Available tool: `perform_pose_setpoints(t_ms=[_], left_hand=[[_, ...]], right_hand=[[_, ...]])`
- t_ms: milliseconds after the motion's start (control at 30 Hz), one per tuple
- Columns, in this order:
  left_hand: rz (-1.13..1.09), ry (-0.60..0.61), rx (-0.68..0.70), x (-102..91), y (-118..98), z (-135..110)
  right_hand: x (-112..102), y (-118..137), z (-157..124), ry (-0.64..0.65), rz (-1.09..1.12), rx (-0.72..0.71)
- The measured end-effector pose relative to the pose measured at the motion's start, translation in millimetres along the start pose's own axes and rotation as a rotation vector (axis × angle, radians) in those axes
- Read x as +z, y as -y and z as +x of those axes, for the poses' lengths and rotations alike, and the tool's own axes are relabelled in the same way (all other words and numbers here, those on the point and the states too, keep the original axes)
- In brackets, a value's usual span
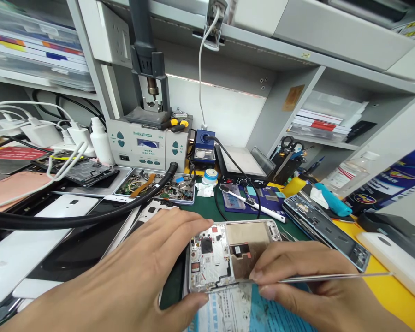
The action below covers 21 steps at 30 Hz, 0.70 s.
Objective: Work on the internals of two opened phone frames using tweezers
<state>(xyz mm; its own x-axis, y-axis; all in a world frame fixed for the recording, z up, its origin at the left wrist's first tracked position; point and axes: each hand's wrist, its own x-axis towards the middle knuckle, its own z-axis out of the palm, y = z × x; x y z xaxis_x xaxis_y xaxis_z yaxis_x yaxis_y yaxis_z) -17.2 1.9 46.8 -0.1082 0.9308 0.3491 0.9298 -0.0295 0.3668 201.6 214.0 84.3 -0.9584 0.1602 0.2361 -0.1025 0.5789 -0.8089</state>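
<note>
An opened phone frame (214, 265) lies face down on a blue and white printed sheet (235, 309), its silvery inside and bare battery bay facing up. My left hand (141, 263) grips its left end, fingers along the far edge and thumb at the near edge. Pinched in my right hand (304, 272) is a thin metal hand tool (335, 277); its tip is at the frame's near edge and its exact kind cannot be made out. The right fingertips cover part of the battery bay.
Behind stands a hot-air station (148, 143) with a thick black hose (90, 219) crossing left. A tray of circuit boards (155, 184), a white toothbrush (252, 203) and a soldering stand (204, 150) sit beyond the phone. Another opened phone (327, 230) lies right.
</note>
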Motion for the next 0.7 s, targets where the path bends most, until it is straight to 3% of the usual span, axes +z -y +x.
perform_pose_setpoints(t_ms=[700], left_hand=[[-0.025, 0.023, -0.031, 1.0, 4.1, -1.7]], right_hand=[[1.1, -2.0, 0.2, -0.026, 0.065, 0.013]])
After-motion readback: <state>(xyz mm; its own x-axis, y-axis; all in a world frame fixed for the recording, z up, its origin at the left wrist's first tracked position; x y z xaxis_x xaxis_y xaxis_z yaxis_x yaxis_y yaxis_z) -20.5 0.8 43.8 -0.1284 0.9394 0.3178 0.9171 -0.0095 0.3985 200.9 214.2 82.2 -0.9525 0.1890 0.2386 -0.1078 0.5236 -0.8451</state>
